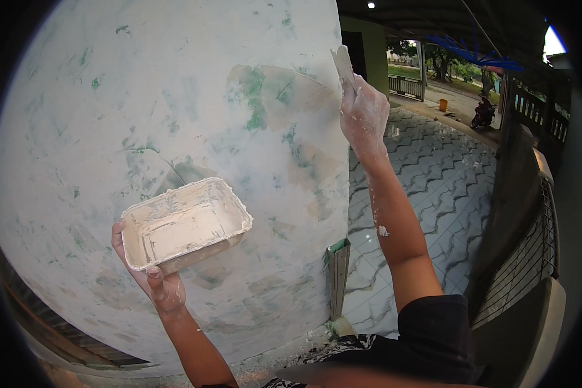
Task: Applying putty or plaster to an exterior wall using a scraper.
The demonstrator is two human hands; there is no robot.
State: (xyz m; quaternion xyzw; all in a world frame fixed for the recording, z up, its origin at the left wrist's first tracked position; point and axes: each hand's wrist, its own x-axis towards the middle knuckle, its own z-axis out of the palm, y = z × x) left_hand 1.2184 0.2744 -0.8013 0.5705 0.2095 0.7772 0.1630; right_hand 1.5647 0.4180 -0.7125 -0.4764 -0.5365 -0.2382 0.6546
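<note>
My left hand (163, 289) grips a rectangular tub (204, 253) from below, thumb on its near side and fingers round its left end. The tub is coated inside with cream-white putty and tilts toward me, in front of the wall. Raised at the wall's right edge, my right hand (363, 116) is closed round a putty knife (343, 64), whose blade points up against the corner. White putty smears both hands and my right forearm. The wall (194, 116) is whitish with patchy green and damp-looking grey-beige areas.
A metal channel post (337, 278) stands at the wall's lower right edge. Beyond lies a glossy tiled floor (427, 181). Farther off are an orange bucket (443, 105) and a parked motorcycle (483, 112). At right runs a low wall with a metal grille (520, 258).
</note>
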